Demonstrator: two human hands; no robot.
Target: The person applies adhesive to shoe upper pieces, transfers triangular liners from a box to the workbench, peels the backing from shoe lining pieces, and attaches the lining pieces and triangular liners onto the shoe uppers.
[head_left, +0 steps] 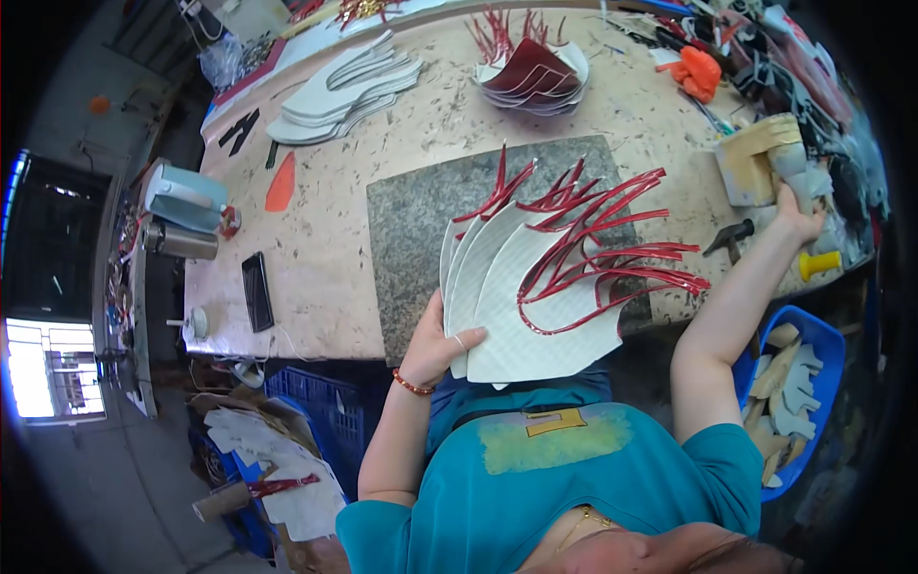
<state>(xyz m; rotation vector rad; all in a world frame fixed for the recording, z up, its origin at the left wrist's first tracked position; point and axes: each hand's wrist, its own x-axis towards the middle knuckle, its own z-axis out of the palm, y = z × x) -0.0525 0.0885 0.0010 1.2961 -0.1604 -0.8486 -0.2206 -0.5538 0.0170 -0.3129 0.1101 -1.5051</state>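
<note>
The left hand (448, 342) clamps fanned, flat white pieces with glossy red strips (512, 316) partly over a speckled grey slab (406, 244); the right hand (801, 220) touches a yellowish blocky object (745, 165), grip unclear.

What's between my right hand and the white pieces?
The head view shows a black-headed hammer on the table between your right hand and the white pieces, whose red strips reach partway across.

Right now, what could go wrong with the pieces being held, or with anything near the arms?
The fanned white pieces might slip, since only the left hand holds them. Their loose red strips could tangle. The right forearm could knock the black-headed tool beside it.
</note>
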